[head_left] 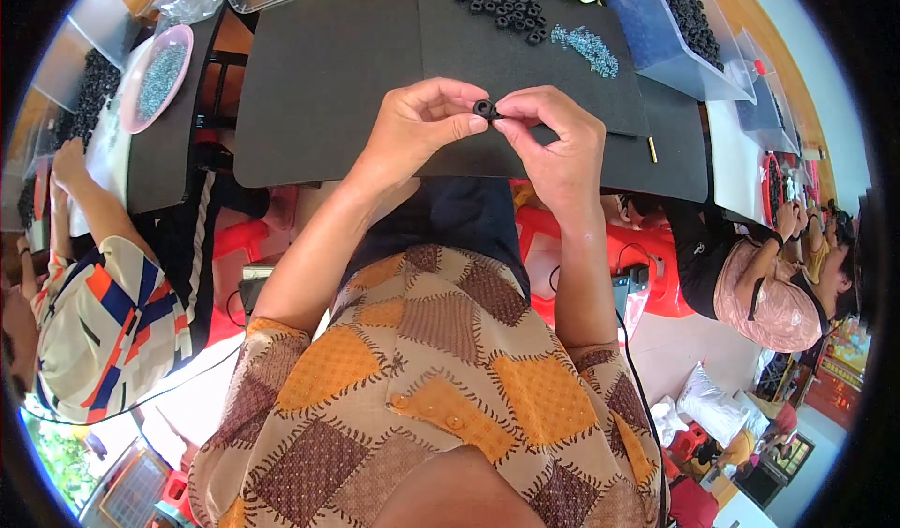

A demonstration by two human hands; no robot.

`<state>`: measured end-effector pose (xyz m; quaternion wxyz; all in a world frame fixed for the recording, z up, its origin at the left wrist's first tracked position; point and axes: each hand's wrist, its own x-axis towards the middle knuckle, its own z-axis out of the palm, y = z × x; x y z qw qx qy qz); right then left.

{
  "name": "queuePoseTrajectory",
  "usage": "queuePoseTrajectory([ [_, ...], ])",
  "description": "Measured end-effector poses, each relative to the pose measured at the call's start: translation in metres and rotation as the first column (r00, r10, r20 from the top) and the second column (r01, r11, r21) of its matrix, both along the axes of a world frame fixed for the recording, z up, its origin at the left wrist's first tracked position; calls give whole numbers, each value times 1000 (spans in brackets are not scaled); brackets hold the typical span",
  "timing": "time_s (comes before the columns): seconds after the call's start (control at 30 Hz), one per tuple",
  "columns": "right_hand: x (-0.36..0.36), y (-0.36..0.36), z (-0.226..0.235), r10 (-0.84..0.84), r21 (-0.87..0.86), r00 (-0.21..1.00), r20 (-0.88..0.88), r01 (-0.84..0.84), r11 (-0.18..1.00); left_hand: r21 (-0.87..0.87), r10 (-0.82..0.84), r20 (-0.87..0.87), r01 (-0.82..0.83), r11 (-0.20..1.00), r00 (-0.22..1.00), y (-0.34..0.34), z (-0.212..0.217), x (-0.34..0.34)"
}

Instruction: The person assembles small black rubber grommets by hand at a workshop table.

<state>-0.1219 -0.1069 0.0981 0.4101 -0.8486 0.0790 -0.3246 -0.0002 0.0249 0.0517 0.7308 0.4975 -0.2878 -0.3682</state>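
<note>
Black ring (484, 109) pinched between both hands, left hand (419, 125) and right hand (555, 139) clamped on it. Beyond them, a ring pile (503, 7) and blue bits (586, 48) wait; seemingly plenty left.

A dark mat (328, 78) covers the worktop across the upper middle of the frame; on it, toward the upper right, lies a cluster of black rings (503, 5), and just beside it a small heap of pale blue bits (586, 48), possibly tiny metal pieces; a clear plastic tray (670, 22) of more black rings stands at the upper right; a pink dish (157, 76) of greyish bits sits at the upper left; red plastic stools (647, 265) show below the worktop edge.
</note>
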Motion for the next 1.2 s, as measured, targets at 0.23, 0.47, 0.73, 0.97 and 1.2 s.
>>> queuePoseTrajectory([
  [0.23, 1, -3, 5, 32, -107, 999, -35, -36, 994, 10, -12, 8, 12, 1000, 1000, -2, -4, 0],
  [0.47, 6, -24, -11, -56, 41, 998, -35, 57, 998, -29, -102, -264, 98, 995, 959, 0, -14, 9],
  [0.73, 37, -79, -73, -194, -345, 979, -57, 163, 924, -100, -46, -332, 13, 995, 942, 2, -19, 13],
  [0.97, 8, -137, -62, -489, -207, 871, -45, 471, 857, -61, 34, -320, -57, 997, 947, 14, -26, 22],
  [1.2, 48, -151, -64, -559, -418, 801, -215, 442, 794, -71, 9, -339, -35, 997, 941, 12, -27, 18],
])
